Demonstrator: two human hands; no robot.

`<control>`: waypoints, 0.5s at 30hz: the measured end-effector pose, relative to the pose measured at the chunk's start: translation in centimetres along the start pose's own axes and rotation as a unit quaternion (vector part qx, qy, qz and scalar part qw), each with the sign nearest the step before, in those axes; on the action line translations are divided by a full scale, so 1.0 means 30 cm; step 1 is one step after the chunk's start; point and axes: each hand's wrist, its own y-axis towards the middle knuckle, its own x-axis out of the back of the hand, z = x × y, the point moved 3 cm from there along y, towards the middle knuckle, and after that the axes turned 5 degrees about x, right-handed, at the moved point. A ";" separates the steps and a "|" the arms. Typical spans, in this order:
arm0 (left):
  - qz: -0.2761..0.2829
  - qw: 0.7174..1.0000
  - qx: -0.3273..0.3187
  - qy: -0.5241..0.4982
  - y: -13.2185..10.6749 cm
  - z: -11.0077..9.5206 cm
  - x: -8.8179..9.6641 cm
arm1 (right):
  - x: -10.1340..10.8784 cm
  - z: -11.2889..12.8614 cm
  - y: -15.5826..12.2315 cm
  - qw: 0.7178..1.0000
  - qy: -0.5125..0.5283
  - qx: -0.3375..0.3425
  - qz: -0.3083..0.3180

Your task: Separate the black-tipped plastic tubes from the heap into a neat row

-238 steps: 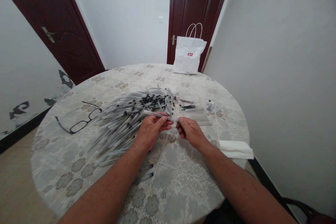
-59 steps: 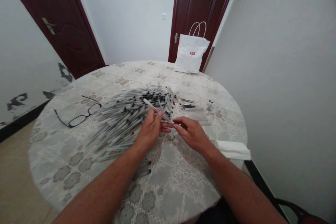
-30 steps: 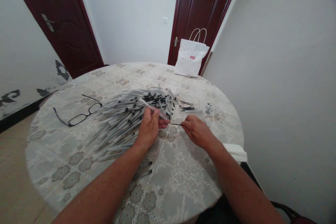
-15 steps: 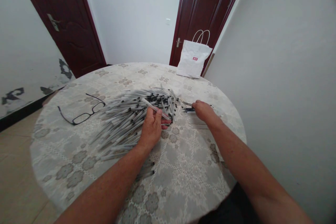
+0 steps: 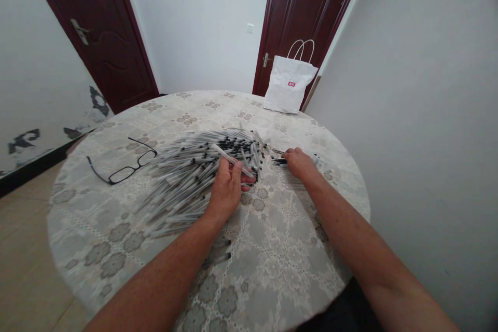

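Note:
My left hand (image 5: pixel 226 184) is closed on a translucent white pen barrel (image 5: pixel 223 154), which slants from upper left down across the fingers. Under and around it spreads a large pile of similar pen barrels (image 5: pixel 182 174), many with black ends. On the right of the pile, my right hand (image 5: pixel 299 162) is pinched over a thin dark-tipped stick that looks like a pen refill (image 5: pixel 277 151). Beneath that hand lies a row of thin pen refills (image 5: pixel 280 162) with dark tips pointing left; the hand hides part of them.
Eyeglasses (image 5: pixel 126 171) lie left of the pile. A white paper bag (image 5: pixel 290 85) stands at the table's far edge. A few more barrels (image 5: pixel 221 257) lie near my left forearm. A patterned cloth covers the round table (image 5: pixel 280 264).
My right hand has shifted slightly left, still pinched. My left hand keeps hold of the same pen barrel, nearly unmoved. The camera view has shifted slightly.

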 end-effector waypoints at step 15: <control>0.137 0.989 0.048 0.036 -0.034 -0.007 -0.039 | 0.144 0.093 -0.163 0.944 0.254 -0.006 -0.209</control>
